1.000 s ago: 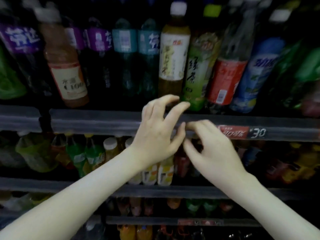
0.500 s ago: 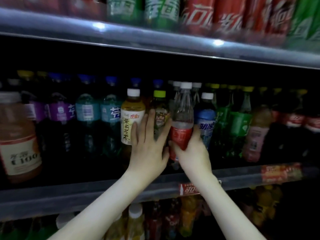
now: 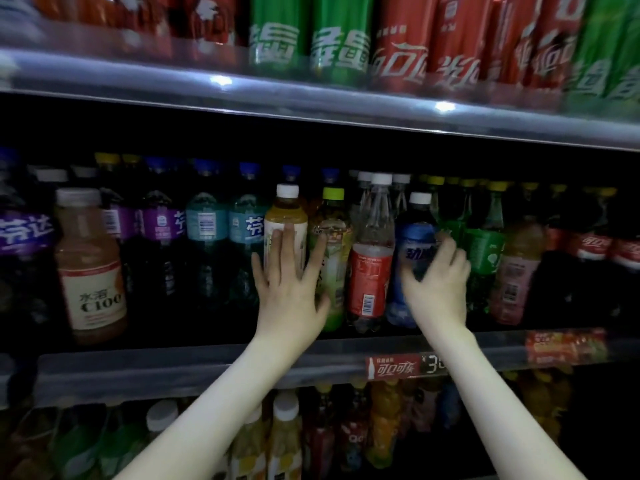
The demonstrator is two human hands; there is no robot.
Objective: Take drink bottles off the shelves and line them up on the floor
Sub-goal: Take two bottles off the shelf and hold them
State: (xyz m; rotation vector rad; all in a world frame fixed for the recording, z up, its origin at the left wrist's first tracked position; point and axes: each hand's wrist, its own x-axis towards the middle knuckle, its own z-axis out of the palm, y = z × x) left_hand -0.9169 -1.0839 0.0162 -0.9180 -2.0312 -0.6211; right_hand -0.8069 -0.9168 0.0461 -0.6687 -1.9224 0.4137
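Note:
Drink bottles stand in rows on the middle shelf (image 3: 173, 372). My left hand (image 3: 289, 289) lies flat with its fingers spread: they touch the yellow tea bottle (image 3: 285, 216), and the thumb side lies against the green tea bottle (image 3: 332, 233). A clear bottle with a red label (image 3: 372, 271) stands untouched between my hands. Just right of it, the fingers of my right hand (image 3: 436, 282) curl round the blue-labelled bottle (image 3: 414, 237). All of these bottles stand upright on the shelf.
Red and green cans (image 3: 339, 39) fill the shelf above. A large orange C100 bottle (image 3: 91, 271) stands at the left, and green and dark soda bottles (image 3: 485, 251) at the right. A red price tag (image 3: 393, 367) sits on the shelf edge. More bottles (image 3: 284, 438) fill the shelf below.
My right hand has left the red-labelled bottle and moved right onto the blue one. My left hand has slid left onto the yellow tea bottle. The view has closed in on the shelf.

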